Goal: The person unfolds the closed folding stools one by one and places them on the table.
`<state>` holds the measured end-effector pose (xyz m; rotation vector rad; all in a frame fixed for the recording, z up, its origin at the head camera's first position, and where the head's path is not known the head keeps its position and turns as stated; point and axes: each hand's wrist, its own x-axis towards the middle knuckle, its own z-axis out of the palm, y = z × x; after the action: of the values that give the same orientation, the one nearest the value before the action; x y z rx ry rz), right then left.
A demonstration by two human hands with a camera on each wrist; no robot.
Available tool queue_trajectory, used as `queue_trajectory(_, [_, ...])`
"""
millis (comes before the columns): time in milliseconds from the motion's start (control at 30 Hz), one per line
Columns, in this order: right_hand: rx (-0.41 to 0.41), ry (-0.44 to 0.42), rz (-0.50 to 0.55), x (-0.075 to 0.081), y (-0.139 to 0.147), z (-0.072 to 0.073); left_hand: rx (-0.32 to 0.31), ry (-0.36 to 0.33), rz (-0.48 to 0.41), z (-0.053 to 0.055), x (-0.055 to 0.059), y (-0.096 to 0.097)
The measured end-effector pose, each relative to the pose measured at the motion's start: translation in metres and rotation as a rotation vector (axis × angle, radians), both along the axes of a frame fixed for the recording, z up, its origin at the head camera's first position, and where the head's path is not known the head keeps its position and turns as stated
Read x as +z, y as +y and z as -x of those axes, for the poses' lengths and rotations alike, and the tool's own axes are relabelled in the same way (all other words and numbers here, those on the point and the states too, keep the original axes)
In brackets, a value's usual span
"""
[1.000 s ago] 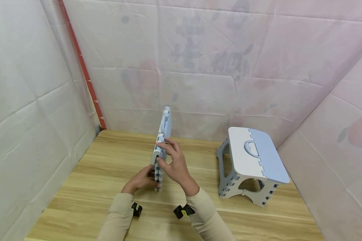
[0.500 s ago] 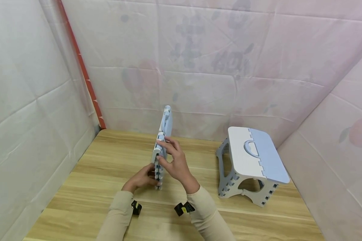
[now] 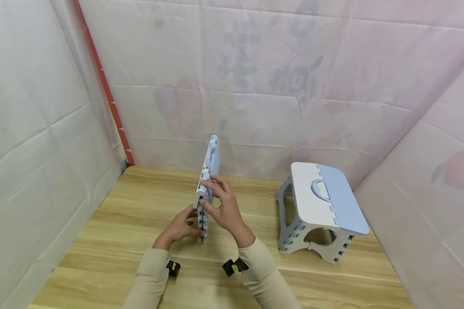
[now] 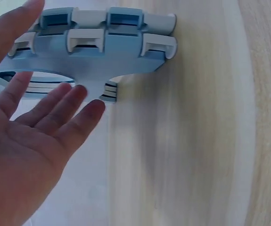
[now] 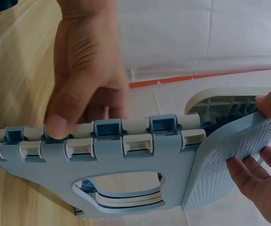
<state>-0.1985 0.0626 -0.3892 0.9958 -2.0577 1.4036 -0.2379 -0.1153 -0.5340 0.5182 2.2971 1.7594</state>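
Observation:
A folded blue-and-white folding stool (image 3: 214,159) stands on edge near the middle of the wooden table (image 3: 139,197). My left hand (image 3: 181,226) holds its lower leg section, the thumb along the hinged edge and the fingers on the side toward the left wall. In the right wrist view, the textured blue seat panel (image 5: 220,162) stands slightly apart from the white half at the top. There my right hand (image 3: 227,209) pinches the panel's edge, with fingers against the textured face. The left wrist view shows the blue leg frame (image 4: 93,59) close beside the left fingers.
A second folding stool (image 3: 313,201), white and blue, stands unfolded on the right of the table. Pale printed sheeting (image 3: 255,116) hangs behind and at both sides, with a red strip (image 3: 108,90) at the left corner. Black straps (image 3: 235,267) sit at the wrists.

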Motion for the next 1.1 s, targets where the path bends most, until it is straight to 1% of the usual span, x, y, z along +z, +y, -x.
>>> queue_trajectory(100, [-0.006, 0.001, -0.004, 0.001, 0.000, -0.001, 0.017, 0.029, -0.033, -0.001, 0.004, 0.001])
queue_trajectory(167, [-0.005, 0.005, -0.004, 0.001, 0.000, -0.001, 0.040, 0.042, -0.038, -0.001, 0.006, 0.001])
queue_trajectory(233, [-0.005, 0.009, -0.002, 0.001, 0.000, 0.000, 0.046, 0.056, -0.046, 0.000, 0.007, 0.001])
queue_trajectory(367, [-0.001, 0.013, 0.000, 0.001, 0.000, 0.000, 0.044, 0.079, -0.062, 0.001, 0.005, 0.001])
queue_trajectory(433, [0.003, 0.009, 0.005, 0.002, 0.000, 0.000, 0.036, 0.074, -0.076, 0.000, 0.003, 0.001])
queue_trajectory(533, [0.006, 0.003, 0.009, 0.002, -0.001, -0.001, 0.030, 0.048, -0.089, 0.001, 0.002, 0.000])
queue_trajectory(633, [0.014, -0.011, 0.004, 0.003, 0.000, -0.003, 0.020, 0.020, -0.099, 0.000, 0.005, 0.000])
queue_trajectory(733, [0.020, -0.056, -0.009, 0.004, 0.002, -0.005, -0.005, 0.009, -0.114, -0.004, 0.014, 0.000])
queue_trajectory(900, [0.013, -0.198, -0.007, 0.001, 0.008, -0.009, -0.025, 0.008, -0.126, -0.011, 0.030, 0.000])
queue_trajectory(967, [0.004, -0.245, -0.004, -0.002, 0.010, -0.010, -0.020, 0.011, -0.123, -0.012, 0.032, 0.000])
queue_trajectory(1100, [-0.002, -0.293, -0.003, -0.012, 0.015, -0.010, -0.018, 0.004, -0.119, -0.012, 0.032, 0.000])
